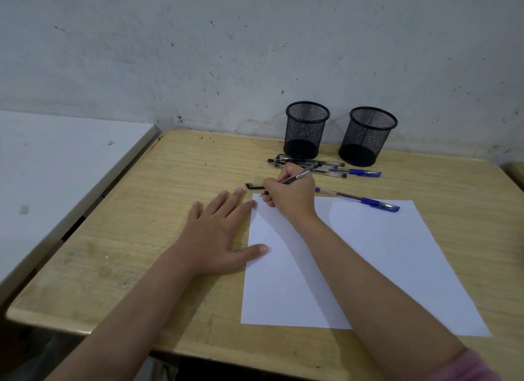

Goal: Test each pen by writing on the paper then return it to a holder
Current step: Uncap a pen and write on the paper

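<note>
Forearms cross the wooden desk [170, 176]; right hand [292, 196] writing at the paper's far-left corner.

Left hand [224, 233] lies flat, fingers spread, holding nothing; thumb and index tip rest on the left edge of the white paper [368, 267]. Right hand is closed around a black pen [300, 175], tip down on the paper, barrel slanting up and to the right. Black cap [253, 185] lies just left of that hand. Two black mesh holders, left [306, 129] and right [367, 136], stand upright by the wall, both empty. Loose pens [334, 167] lie in front of them, long axes left-right. Blue pen [365, 201] lies across the paper's far edge.
</note>
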Action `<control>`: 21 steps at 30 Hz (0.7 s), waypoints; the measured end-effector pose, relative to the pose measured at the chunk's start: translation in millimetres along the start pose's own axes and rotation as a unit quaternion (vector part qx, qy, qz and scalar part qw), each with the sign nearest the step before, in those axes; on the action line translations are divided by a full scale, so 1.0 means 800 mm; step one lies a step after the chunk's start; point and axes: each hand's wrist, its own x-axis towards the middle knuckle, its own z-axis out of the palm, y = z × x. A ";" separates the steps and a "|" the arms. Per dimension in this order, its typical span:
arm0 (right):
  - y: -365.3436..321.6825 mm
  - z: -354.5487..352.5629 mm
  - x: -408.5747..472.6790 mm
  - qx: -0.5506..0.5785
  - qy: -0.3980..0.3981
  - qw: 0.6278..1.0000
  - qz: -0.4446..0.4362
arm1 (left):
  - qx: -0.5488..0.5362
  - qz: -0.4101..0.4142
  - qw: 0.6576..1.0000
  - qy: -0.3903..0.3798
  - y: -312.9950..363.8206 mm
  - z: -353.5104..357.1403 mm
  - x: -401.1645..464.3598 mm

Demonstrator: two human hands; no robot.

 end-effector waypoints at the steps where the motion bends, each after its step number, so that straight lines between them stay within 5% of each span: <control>1: 0.000 0.000 0.000 -0.001 0.003 1.000 0.002 | 0.001 0.000 1.000 0.000 0.000 0.000 0.000; 15: 0.001 -0.002 0.003 0.013 0.018 1.000 0.019 | -0.004 0.001 1.000 0.002 -0.003 0.002 0.002; 21: -0.001 -0.011 0.010 0.129 0.066 0.987 0.064 | -0.004 0.012 1.000 0.023 -0.001 -0.002 0.002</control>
